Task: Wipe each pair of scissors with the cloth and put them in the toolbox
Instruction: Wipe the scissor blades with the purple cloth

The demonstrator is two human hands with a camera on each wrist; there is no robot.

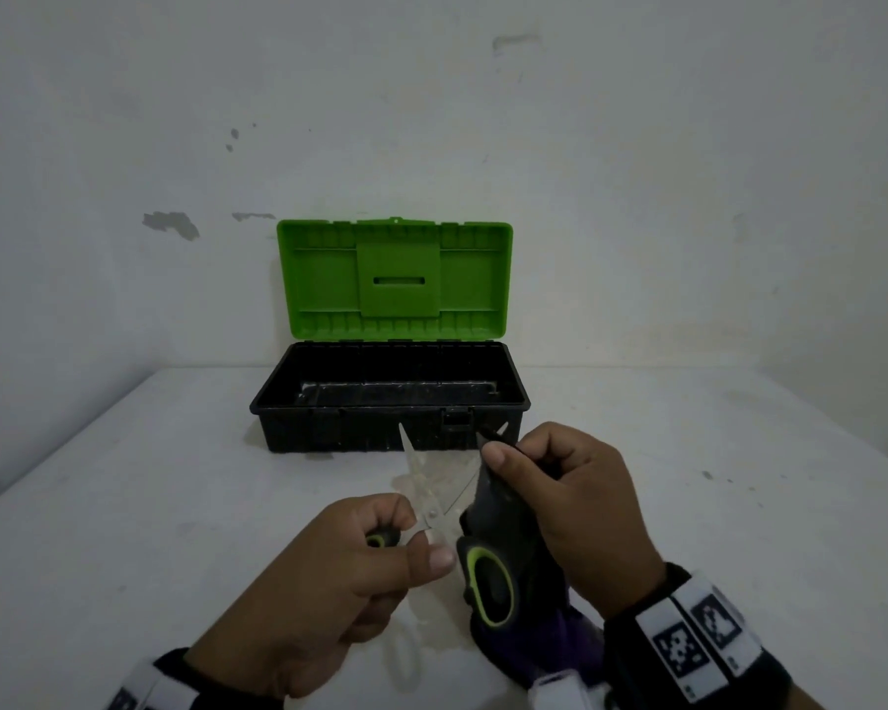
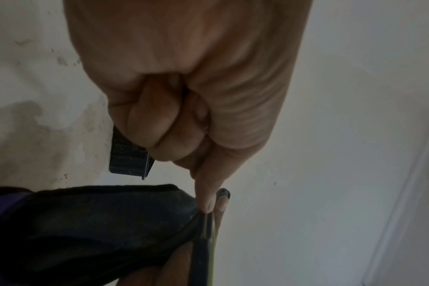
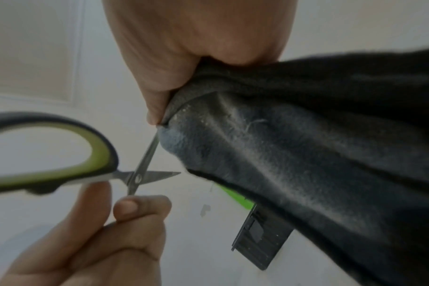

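Scissors with steel blades and black-and-green plastic handles [image 1: 434, 509] are held spread wide above the white table [image 1: 124, 504], in front of the toolbox.

Left: the left hand [image 1: 329, 581] is clenched around one handle loop, with thumb and forefinger pinching near the pivot screw; this is confirmed in the right wrist view [image 3: 132, 180].

Centre: one bare blade is pointed up and away toward the black plastic toolbox with raised green lid [image 1: 388, 397]. The box interior appears dark and no scissors can be made out inside. A faint pale shape is noted on the table beneath the hands; it cannot be identified.

Right: the right hand [image 1: 575, 504] is closed on a dark blue-black fleece cloth [image 1: 503, 509], which is folded over the second blade and pinched near its tip by thumb and fingers.

Assessment: wiping is judged to be under way on the first pair; placement is not yet done.

Risks: with the blades open, the thumb could be cut through thin cloth if it is drawn against the edge. The exposed point could be caught on the toolbox rim. A loosened left-hand pinch could let the blades snap shut on the cloth.
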